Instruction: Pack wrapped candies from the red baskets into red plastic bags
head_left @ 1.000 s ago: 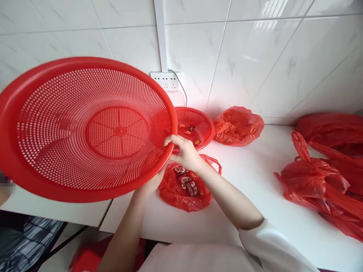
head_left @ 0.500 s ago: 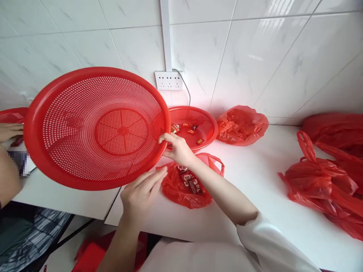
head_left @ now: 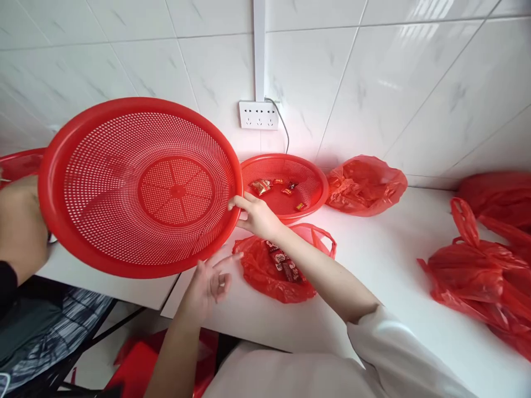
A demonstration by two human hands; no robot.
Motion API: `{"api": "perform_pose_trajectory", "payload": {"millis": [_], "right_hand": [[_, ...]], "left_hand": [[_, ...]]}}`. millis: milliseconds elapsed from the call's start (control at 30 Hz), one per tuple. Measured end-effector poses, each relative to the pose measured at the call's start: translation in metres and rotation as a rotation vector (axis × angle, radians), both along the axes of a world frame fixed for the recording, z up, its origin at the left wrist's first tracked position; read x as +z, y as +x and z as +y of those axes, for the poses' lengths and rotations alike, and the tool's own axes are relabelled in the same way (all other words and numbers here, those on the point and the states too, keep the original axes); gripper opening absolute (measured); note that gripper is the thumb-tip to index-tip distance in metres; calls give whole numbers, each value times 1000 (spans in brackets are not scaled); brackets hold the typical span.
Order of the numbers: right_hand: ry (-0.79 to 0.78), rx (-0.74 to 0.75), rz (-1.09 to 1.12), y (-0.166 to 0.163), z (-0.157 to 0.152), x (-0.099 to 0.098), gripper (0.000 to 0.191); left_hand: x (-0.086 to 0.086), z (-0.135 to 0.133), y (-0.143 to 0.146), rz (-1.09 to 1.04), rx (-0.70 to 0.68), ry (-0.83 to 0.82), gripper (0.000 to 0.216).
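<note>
A large round red perforated basket point(head_left: 141, 185) is held tilted in the air, its inside facing me. My right hand point(head_left: 256, 216) grips its right rim with fingers and thumb. My left hand point(head_left: 209, 284) hovers just below the basket's lower rim, fingers spread and holding nothing. Another person's hand point(head_left: 20, 226) touches the basket's left rim. Under my right forearm lies an open red plastic bag point(head_left: 265, 273) with several wrapped candies point(head_left: 284, 262) in it.
A smaller red basket point(head_left: 309, 182) with a few candies stands by the wall under a white power socket point(head_left: 259, 115). Crumpled red bags lie behind it point(head_left: 365, 185) and at the right point(head_left: 477, 276). Another red basket's rim point(head_left: 19, 163) shows at far left. The white table's edge point(head_left: 136, 296) runs below.
The basket has shifted left and away from me. My left hand has come off its lower rim and opened. Another person's hand has reached the left rim.
</note>
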State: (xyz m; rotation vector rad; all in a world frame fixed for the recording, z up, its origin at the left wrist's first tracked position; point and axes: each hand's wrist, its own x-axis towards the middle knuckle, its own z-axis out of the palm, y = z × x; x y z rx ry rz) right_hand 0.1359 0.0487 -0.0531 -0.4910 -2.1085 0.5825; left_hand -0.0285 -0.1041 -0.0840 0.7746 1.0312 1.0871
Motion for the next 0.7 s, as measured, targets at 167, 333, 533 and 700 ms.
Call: {"api": "perform_pose_trajectory", "payload": {"millis": [167, 333, 533, 700], "right_hand": [[13, -13, -73, -4, 0, -5, 16], [-2, -10, -83, -10, 4, -12, 18], [-208, 65, -52, -47, 16, -22, 23], [-416, 82, -139, -93, 20, -32, 28]], "left_hand": [[7, 8, 19, -130, 48, 3, 39], [5, -2, 37, 2, -104, 137, 44], [24, -26, 62, 288, -643, 490, 41], [37, -24, 75, 374, -717, 570, 34]]}}
